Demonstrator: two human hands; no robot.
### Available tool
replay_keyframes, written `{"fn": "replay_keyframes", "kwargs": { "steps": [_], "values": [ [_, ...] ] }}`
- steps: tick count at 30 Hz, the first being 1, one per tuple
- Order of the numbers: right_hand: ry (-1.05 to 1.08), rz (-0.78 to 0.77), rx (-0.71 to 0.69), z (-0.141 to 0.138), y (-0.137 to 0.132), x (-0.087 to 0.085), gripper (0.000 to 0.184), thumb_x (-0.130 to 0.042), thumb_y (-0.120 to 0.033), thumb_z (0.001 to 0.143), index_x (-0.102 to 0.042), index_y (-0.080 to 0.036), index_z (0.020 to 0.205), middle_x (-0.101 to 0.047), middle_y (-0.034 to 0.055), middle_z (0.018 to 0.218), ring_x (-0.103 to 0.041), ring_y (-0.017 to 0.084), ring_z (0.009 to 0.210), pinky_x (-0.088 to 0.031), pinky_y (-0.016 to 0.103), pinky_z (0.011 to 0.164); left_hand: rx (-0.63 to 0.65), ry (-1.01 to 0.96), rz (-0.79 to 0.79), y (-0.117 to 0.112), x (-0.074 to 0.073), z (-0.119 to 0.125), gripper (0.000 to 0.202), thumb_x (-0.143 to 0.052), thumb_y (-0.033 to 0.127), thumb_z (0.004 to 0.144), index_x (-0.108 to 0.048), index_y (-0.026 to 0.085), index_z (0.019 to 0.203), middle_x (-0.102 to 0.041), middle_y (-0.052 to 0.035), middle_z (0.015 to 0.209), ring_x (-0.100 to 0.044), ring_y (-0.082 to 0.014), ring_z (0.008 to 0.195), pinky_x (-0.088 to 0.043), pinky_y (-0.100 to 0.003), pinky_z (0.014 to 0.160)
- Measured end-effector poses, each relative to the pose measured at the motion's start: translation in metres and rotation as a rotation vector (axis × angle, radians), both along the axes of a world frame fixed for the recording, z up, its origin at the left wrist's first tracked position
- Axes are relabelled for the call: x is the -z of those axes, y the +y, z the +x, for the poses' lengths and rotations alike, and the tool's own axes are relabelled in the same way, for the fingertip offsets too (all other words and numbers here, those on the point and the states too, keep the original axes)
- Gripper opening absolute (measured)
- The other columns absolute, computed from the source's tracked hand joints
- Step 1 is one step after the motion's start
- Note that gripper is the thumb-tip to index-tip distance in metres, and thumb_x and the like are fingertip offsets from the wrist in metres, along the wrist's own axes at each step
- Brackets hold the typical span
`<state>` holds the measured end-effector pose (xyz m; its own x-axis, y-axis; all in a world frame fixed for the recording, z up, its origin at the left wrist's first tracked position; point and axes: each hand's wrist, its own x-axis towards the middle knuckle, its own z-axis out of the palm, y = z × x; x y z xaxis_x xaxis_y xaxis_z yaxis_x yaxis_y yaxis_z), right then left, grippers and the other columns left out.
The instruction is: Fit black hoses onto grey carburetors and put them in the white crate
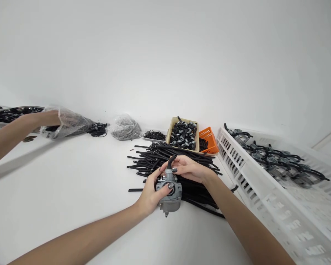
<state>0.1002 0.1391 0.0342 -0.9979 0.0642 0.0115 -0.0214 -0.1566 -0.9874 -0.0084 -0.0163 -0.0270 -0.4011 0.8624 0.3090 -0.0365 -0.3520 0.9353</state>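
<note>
A grey metal carburetor (171,201) is held upright over the table by my left hand (151,193), its thumb pressed on the round opening in front. From the top of the carburetor rises a short bent black rubber cap (171,162). My right hand (189,169) is closed around this cap, with the fingertips behind it and partly hidden. Beneath and behind both hands lies a loose pile of black rubber hoses (146,158), many with small clips at the ends.
A white crate (245,184) with several carburetors (276,160) stands at right. Behind the hoses are a cream bin (197,136) of black-and-silver caps, an orange basket (213,141), a tray of black rings (153,136) and plastic bags (125,128). A co-worker's arm (19,129) reaches into a bag at left.
</note>
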Motion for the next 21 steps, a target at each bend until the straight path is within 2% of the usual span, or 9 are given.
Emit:
{"fn": "replay_keyframes", "kwargs": {
  "steps": [4,8,10,14,17,19,21],
  "values": [
    [0.000,0.164,-0.007,-0.002,-0.006,-0.005,0.039,-0.081,-0.041,0.078,-0.071,-0.014,0.104,-0.069,0.0073,0.102,-0.063,0.018,0.095,-0.047,0.031,0.090,-0.057,-0.012,-0.058,0.001,0.003,-0.003,0.075,-0.077,0.058,0.068,-0.061,0.016,0.128,-0.067,-0.0118,0.121,-0.057,-0.0325,0.121,-0.041,-0.044,0.108],
    [-0.022,0.256,0.049,-0.004,-0.011,-0.009,0.043,-0.085,-0.048,0.070,-0.072,-0.013,0.090,-0.067,0.0039,0.084,-0.062,0.019,0.088,-0.048,0.031,0.085,-0.051,0.010,-0.046,0.002,0.003,-0.003,0.071,-0.078,0.055,0.068,-0.062,0.018,0.127,-0.065,-0.0110,0.130,-0.053,-0.0320,0.128,-0.037,-0.042,0.112],
    [-0.026,0.236,0.044,-0.004,-0.011,-0.010,0.043,-0.086,-0.048,0.068,-0.071,-0.013,0.088,-0.066,0.0032,0.082,-0.061,0.018,0.086,-0.048,0.031,0.084,-0.059,-0.001,-0.035,0.001,0.003,-0.002,0.074,-0.079,0.056,0.067,-0.061,0.019,0.129,-0.063,-0.0109,0.134,-0.051,-0.0322,0.131,-0.035,-0.042,0.114],
    [-0.014,0.109,-0.012,-0.001,-0.006,-0.007,0.042,-0.081,-0.051,0.075,-0.069,-0.012,0.086,-0.066,0.0061,0.087,-0.060,0.017,0.084,-0.045,0.030,0.084,-0.025,0.005,-0.023,-0.002,0.004,-0.001,0.077,-0.077,0.061,0.067,-0.061,0.020,0.131,-0.065,-0.0103,0.130,-0.053,-0.0322,0.128,-0.038,-0.042,0.112],
    [0.003,0.015,-0.032,0.000,-0.003,-0.005,0.034,-0.084,-0.041,0.075,-0.067,-0.013,0.082,-0.068,0.0065,0.091,-0.060,0.015,0.082,-0.045,0.029,0.084,-0.023,-0.017,-0.019,-0.002,0.007,-0.001,0.078,-0.078,0.061,0.066,-0.061,0.019,0.130,-0.063,-0.0110,0.132,-0.052,-0.0325,0.128,-0.038,-0.041,0.111],
    [0.009,0.009,-0.030,0.000,-0.003,-0.005,0.031,-0.085,-0.037,0.074,-0.069,-0.014,0.087,-0.069,0.0068,0.096,-0.062,0.016,0.086,-0.045,0.029,0.087,-0.042,-0.059,-0.029,-0.001,0.009,-0.003,0.078,-0.078,0.060,0.065,-0.061,0.018,0.128,-0.063,-0.0123,0.132,-0.053,-0.0331,0.127,-0.040,-0.042,0.109],
    [0.002,0.079,-0.025,0.000,-0.004,-0.006,0.035,-0.083,-0.039,0.076,-0.072,-0.015,0.098,-0.070,0.0080,0.104,-0.064,0.017,0.093,-0.045,0.030,0.092,-0.050,-0.088,-0.059,0.001,0.012,-0.004,0.076,-0.079,0.060,0.064,-0.062,0.017,0.125,-0.065,-0.0133,0.127,-0.055,-0.0336,0.123,-0.043,-0.043,0.105]
  ]
}}
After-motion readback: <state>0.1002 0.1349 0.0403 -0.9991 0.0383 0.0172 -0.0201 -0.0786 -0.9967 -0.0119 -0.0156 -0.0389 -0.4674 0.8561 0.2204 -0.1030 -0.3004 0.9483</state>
